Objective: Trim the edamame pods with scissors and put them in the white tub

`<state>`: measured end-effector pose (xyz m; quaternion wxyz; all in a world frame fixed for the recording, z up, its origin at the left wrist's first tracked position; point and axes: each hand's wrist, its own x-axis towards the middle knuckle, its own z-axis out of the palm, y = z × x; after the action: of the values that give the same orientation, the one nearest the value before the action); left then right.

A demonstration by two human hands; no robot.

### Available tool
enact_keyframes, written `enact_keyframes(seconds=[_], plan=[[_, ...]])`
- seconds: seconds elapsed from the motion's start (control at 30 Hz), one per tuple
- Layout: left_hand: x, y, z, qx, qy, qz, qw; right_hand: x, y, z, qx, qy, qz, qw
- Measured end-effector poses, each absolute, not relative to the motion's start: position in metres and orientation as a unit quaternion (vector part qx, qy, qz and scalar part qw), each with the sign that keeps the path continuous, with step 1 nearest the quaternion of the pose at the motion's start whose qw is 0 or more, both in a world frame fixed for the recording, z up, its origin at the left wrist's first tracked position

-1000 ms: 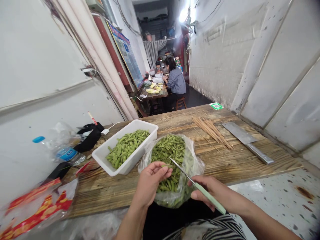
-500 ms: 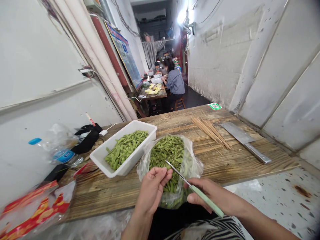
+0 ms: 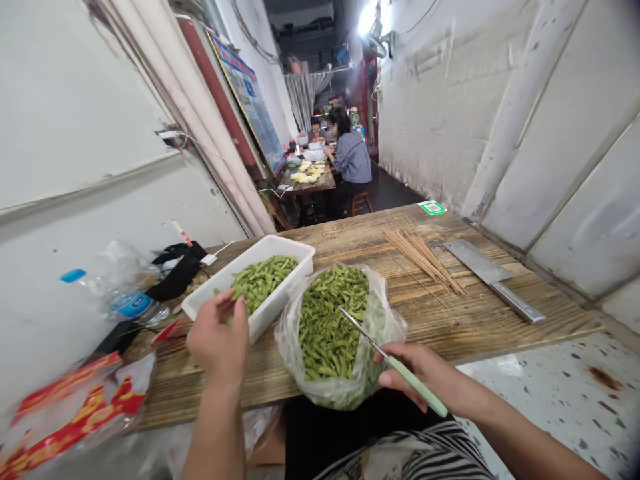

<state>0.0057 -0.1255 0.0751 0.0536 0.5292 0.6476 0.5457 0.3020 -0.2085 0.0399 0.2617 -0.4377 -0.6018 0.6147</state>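
Observation:
My right hand is closed around the pale green handle of a pair of scissors, seen edge-on. The blades point up and left over a clear plastic bag full of green edamame pods. My left hand is at the near left side of a white plastic bin, its thumb and fingers apart over the rim. Inside that bin lies a heap of edamame pods. Whether a pod is still between the left fingers is hard to make out.
On the wooden table, thin wooden skewers lie near a cleaver. A water bottle, a black bag and red-printed plastic packaging are at left. People sit at a table farther back.
My left hand has moved left from the scissor tips above the bag to the white bin, and its fingers have parted. My right hand keeps the scissors over the bag.

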Motion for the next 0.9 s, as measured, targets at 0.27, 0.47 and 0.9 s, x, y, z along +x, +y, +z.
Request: enact_keyframes(seconds=[0.27, 0.47, 0.9], plan=[[0.065, -0.143, 0.052, 0.836, 0.509, 0.166, 0.117, 0.301, -0.209, 0.040, -0.438, -0.593, 0.620, 0.268], [0.085, -0.150, 0.045, 0.852, 0.498, 0.075, 0.143, 0.302, -0.210, 0.048, -0.450, -0.645, 0.563, 0.255], [0.076, -0.146, 0.042, 0.788, 0.543, 0.217, 0.189, 0.304, -0.212, 0.049, -0.460, -0.644, 0.559, 0.248]])
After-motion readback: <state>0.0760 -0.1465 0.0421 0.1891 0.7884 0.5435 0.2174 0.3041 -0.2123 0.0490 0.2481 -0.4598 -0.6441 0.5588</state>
